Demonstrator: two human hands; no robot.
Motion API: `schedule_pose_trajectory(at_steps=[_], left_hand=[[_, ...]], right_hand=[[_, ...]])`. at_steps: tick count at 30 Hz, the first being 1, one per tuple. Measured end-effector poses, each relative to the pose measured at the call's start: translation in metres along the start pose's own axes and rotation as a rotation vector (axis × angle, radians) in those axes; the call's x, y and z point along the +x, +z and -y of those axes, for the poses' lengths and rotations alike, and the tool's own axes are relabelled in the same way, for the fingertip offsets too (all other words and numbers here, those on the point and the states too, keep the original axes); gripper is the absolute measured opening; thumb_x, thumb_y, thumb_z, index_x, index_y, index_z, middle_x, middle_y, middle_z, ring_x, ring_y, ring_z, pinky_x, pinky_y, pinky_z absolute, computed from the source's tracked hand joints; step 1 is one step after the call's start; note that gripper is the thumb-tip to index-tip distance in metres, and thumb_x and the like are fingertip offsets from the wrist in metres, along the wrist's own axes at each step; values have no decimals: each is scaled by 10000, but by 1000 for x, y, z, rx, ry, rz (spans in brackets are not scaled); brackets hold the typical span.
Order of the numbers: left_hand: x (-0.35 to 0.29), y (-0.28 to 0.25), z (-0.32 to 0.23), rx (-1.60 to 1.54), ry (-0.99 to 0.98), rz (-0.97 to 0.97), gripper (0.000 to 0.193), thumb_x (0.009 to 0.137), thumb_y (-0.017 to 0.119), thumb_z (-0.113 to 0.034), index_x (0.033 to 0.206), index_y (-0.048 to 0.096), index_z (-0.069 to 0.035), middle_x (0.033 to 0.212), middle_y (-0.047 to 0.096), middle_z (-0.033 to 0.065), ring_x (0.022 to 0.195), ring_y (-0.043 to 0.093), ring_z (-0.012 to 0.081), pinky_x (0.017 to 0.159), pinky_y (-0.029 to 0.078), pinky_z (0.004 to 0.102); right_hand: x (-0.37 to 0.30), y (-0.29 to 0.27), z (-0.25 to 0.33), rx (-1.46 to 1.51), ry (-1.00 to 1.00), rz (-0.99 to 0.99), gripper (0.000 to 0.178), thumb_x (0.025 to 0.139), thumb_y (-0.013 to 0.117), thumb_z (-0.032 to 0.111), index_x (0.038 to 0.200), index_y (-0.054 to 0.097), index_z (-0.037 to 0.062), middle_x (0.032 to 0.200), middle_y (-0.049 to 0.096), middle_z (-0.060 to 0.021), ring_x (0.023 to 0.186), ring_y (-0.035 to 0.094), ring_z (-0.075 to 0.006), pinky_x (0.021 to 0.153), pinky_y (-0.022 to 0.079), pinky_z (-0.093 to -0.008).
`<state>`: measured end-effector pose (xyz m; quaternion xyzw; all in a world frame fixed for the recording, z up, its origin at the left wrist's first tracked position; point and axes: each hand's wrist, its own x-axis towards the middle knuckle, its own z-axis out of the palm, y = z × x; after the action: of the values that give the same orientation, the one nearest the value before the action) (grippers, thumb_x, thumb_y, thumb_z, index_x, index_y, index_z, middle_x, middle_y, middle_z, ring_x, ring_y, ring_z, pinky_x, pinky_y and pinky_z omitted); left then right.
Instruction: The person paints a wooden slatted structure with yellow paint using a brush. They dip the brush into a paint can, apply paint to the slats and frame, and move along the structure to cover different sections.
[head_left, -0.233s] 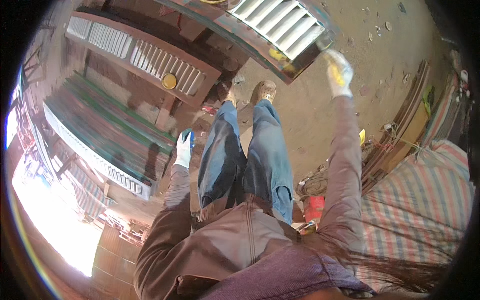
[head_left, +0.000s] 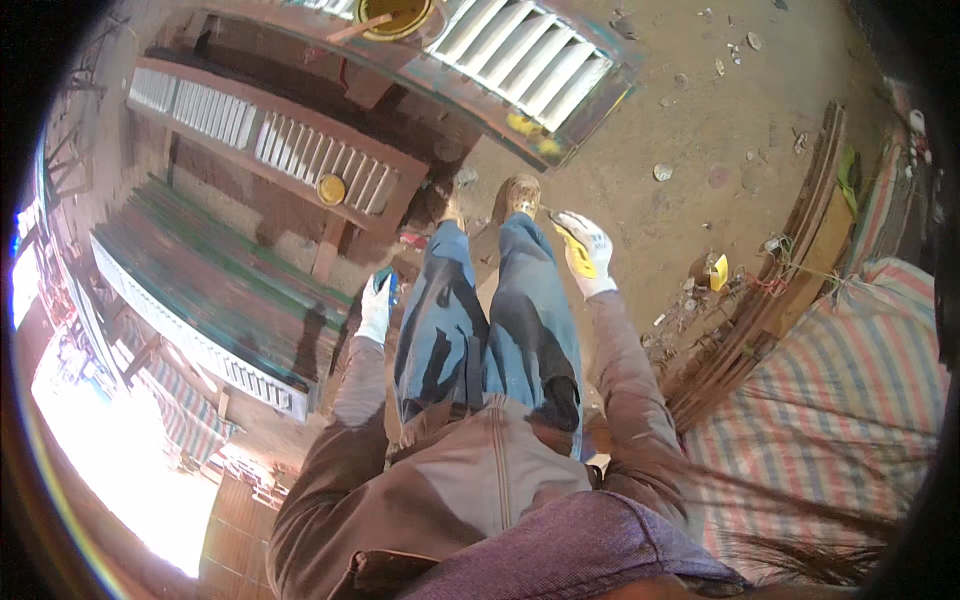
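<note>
My right hand (head_left: 585, 247), in a white glove, is in front of my right knee, near the shoe (head_left: 521, 192). Its fingers are closed around a yellow-sided thing (head_left: 573, 252) with a thin dark tip; its kind is unclear. Beside my left thigh, my gloved left hand (head_left: 374, 308) is closed on a small blue-green thing (head_left: 384, 279), mostly hidden by the fingers. Ahead lies a brown-framed panel with white slats (head_left: 520, 62), smeared yellow near its end. An open tub of dark yellowish stuff (head_left: 398, 18) rests on it, a stick (head_left: 360, 27) across its rim.
At left, a second slatted panel (head_left: 225, 112) carries a yellow round lid or tin (head_left: 331, 189). Nearer are green-brown boards (head_left: 220, 290) with a white slatted edge. At right lie long wooden strips (head_left: 745, 345) and a striped sheet (head_left: 810, 390). Litter dots the dirt floor.
My right hand has drawn back from the slatted panel's end, toward my right knee. The view has shifted, bringing the tub more into sight. My left hand stays beside the thigh.
</note>
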<state>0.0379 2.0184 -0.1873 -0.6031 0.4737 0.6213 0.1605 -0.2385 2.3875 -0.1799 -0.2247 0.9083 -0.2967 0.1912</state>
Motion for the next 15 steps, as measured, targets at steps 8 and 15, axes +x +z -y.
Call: schedule_pose_trajectory(at_steps=[8,15], left_hand=[[-1,34,-32,118,80,58,279,957,601,-178,1228,589,-113,1061,631,-33,842,593,71,682,486,215],[-5,32,-32,177,57,54,294,952,612,-210,1238,585,-147,1081,649,-20,837,632,110,653,510,241]], right_hand=[[139,-58,-71,1206,760,-611,391,983,554,305,1244,576,16,1102,625,1,982,576,-80,827,467,-246],[172,-29,-74,946,692,-605,409,983,546,297,1210,612,-36,1105,639,-32,923,593,-147,850,456,-264]])
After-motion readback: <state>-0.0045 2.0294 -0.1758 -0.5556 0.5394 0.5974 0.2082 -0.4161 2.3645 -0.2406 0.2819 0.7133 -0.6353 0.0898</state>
